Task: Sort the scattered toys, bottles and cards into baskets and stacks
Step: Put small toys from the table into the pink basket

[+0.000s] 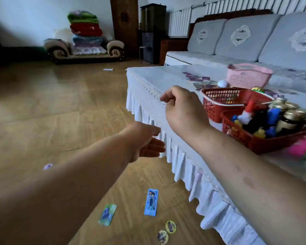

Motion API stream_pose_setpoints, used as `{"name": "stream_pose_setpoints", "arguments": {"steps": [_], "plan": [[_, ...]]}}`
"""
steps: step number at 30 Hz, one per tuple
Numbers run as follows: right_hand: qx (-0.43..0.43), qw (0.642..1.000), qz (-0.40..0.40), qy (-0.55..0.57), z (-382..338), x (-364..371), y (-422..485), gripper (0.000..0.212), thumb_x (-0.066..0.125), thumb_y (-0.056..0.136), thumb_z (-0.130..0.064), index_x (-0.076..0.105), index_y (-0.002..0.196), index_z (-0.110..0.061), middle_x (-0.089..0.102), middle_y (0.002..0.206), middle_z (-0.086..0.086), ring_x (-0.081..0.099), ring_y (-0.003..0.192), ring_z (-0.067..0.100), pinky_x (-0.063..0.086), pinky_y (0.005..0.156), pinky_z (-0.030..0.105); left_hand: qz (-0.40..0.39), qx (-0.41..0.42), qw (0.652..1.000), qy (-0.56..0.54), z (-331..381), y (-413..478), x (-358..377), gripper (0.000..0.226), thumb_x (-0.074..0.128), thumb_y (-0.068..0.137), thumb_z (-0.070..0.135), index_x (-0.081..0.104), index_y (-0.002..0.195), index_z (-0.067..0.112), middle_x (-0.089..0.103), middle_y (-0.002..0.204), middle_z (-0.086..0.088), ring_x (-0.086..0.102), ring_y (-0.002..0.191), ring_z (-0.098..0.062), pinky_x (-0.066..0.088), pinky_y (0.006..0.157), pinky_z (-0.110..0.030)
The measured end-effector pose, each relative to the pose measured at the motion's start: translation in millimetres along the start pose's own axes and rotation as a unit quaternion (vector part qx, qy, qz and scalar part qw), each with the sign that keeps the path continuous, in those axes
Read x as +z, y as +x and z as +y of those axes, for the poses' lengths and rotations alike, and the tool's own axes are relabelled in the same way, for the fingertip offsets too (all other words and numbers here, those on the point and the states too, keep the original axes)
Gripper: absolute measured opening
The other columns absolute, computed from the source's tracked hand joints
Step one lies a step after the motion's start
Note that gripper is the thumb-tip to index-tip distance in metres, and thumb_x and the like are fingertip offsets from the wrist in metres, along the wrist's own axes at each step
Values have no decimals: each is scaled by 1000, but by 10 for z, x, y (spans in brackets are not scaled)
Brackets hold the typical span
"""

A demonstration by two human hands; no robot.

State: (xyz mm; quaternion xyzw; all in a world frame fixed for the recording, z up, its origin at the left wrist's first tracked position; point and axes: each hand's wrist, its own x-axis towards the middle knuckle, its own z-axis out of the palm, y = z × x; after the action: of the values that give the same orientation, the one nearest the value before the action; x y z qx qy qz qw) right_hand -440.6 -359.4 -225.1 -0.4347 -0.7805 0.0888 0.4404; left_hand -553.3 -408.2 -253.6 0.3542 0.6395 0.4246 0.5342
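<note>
Over the counter's (166,75) left edge, the right hand (182,110) hovers with its fingers curled; whether it pinches anything, I cannot tell. Below that edge the left hand (145,140) is flat open and empty. A blue card (151,202) and a green card (107,214) lie on the floor (60,103). Bottles (290,117) stand in a red basket (265,144) near the counter's front edge.

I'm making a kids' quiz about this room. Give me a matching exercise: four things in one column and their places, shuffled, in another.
Things
1. pink basket
2. blue card
3. bottles
4. blankets

Places
A. on the floor
B. in the near red basket
C. on the small sofa
D. on the far side of the table

Pairs: 1-D, 2-A, 3-B, 4-C
</note>
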Motion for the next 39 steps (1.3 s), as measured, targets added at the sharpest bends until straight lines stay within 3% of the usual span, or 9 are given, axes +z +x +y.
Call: {"name": "stream_pose_setpoints", "arguments": {"steps": [5, 10, 13, 17, 22, 27, 32, 35, 39], "plan": [[69, 986, -126, 83, -545, 1214, -411, 23, 43, 90, -11, 59, 90, -28, 66, 100, -8, 60, 98, 19, 50, 84, 32, 98, -31, 994, -37, -665, -154, -1037, 18, 52, 98, 15, 55, 111, 3, 64, 83, -12, 64, 65, -20, 53, 54, -27], [104, 951, -281, 70, -742, 2317, -1135, 19, 46, 86, -14, 59, 84, -28, 66, 93, -7, 61, 90, 19, 46, 75, 27, 167, -102, 976, -95, -1633, -261, -1873, 16, 54, 96, 14, 59, 107, 5, 65, 87, -12, 64, 68, -21, 53, 58, -29], [116, 920, -371, 45, -847, 2735, -1578, 16, 48, 87, -18, 60, 85, -28, 65, 90, -8, 60, 86, 16, 40, 68, 23, 189, -142, 963, -129, -2129, -364, -2194, 9, 54, 96, 13, 60, 98, 7, 64, 85, -10, 62, 68, -20, 51, 60, -29], [154, 886, -438, 20, -852, 2983, -2064, 15, 50, 86, -18, 61, 83, -28, 61, 81, -11, 60, 79, 15, 43, 61, 24, 185, -178, 950, -178, -2609, -489, -2331, 10, 52, 97, 15, 59, 91, 11, 64, 84, -7, 61, 68, -17, 48, 62, -27], [212, 866, -453, 4, -760, 2738, -2558, 13, 56, 87, -16, 63, 86, -27, 65, 86, -11, 60, 82, 10, 44, 69, 24, 173, -210, 930, -248, -2946, -727, -2143, 10, 53, 97, 16, 61, 95, 11, 67, 83, -6, 64, 68, -16, 49, 62, -26], [306, 851, -427, 20, -847, 2187, -2791, 21, 54, 84, -9, 62, 76, -27, 71, 84, -4, 66, 81, 17, 53, 77, 33, 149, -238, 920, -274, -2767, -1166, -1860, 10, 54, 96, 18, 62, 91, 13, 67, 79, -3, 64, 64, -14, 49, 60, -25], [406, 820, -400, 49, -1253, 1329, -2710, 20, 49, 79, -13, 61, 72, -28, 71, 80, -1, 64, 70, 18, 54, 70, 37, 149, -264, 915, -265, -2072, -1725, -1645, 10, 54, 97, 17, 61, 91, 14, 66, 79, -4, 63, 64, -14, 50, 55, -22], [454, 804, -379, 69, -1475, 680, -2545, 17, 52, 79, -15, 63, 75, -27, 72, 85, -4, 68, 83, 16, 55, 83, 40, 136, -280, 916, -253, -1548, -2030, -1489, 9, 55, 96, 16, 62, 94, 11, 67, 82, -7, 63, 65, -15, 52, 54, -22], [492, 791, -358, 66, -1674, -229, -2142, 15, 54, 87, -16, 64, 83, -26, 67, 82, -10, 61, 76, 8, 48, 75, 28, 110, -290, 920, -241, -741, -2352, -1339, 9, 55, 95, 14, 63, 95, 9, 68, 84, -9, 63, 65, -17, 53, 50, -20]]}}
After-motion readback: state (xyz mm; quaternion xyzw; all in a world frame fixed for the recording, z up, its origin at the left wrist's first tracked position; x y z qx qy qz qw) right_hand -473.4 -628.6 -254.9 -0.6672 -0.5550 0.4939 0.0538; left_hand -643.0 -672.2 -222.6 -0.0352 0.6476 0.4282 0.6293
